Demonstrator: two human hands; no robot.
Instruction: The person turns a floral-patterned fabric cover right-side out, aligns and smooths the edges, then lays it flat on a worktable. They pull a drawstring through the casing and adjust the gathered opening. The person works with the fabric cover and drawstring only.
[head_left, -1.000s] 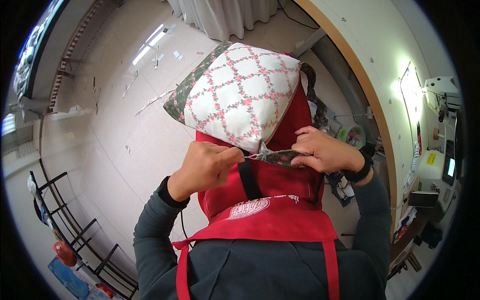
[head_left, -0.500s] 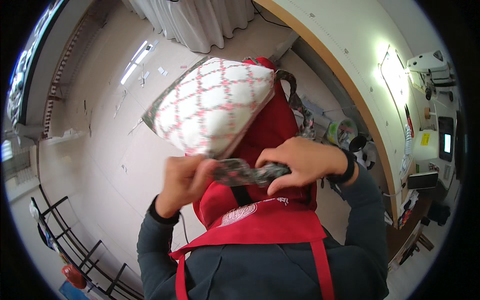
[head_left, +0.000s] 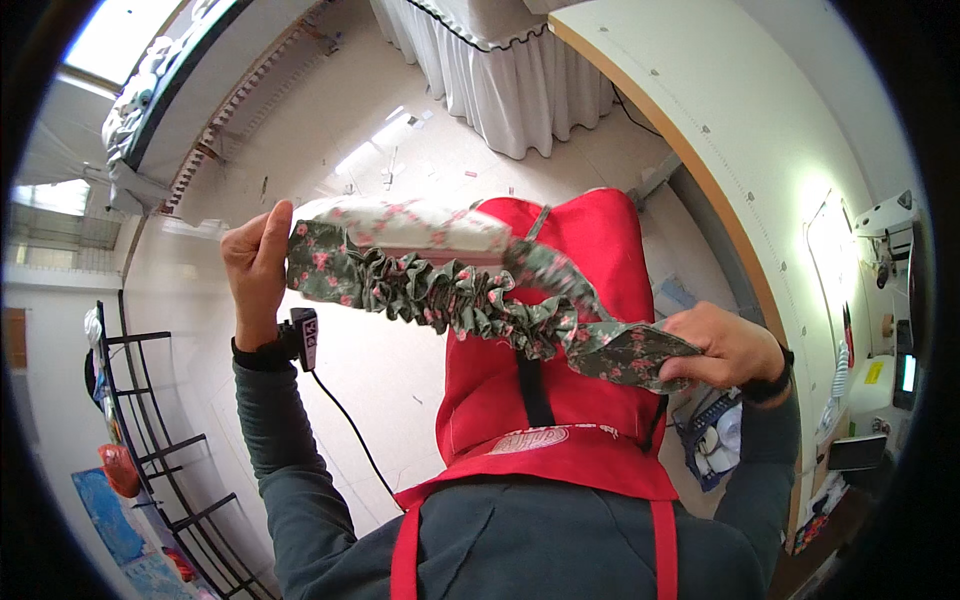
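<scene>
A floral cloth headscarf stretches across in front of me, above my red apron (head_left: 560, 400). Its dark green band, printed with pink flowers, has a ruched, gathered middle (head_left: 440, 293) and flatter ends. My left hand (head_left: 262, 265) is closed on the band's left end, thumb up. Pinched between the thumb and fingers of my right hand (head_left: 728, 347) is the right end. Behind the band shows the white panel (head_left: 420, 225) with its pink flower lattice, foreshortened and partly hidden. A second strip of the dark cloth (head_left: 560, 275), smeared by motion, runs behind toward the right.
On the right curves a long white table (head_left: 690, 110) with a wooden edge. A white skirted table (head_left: 500, 90) stands ahead, and scraps lie on the pale floor (head_left: 350, 400). To the left is a black metal rack (head_left: 160, 440). A small black device (head_left: 303, 340) with a cable hangs by my left wrist.
My hands have moved far apart, the left one up and leftward, the right one rightward. The band between them is spread out, and the white panel has swung behind it.
</scene>
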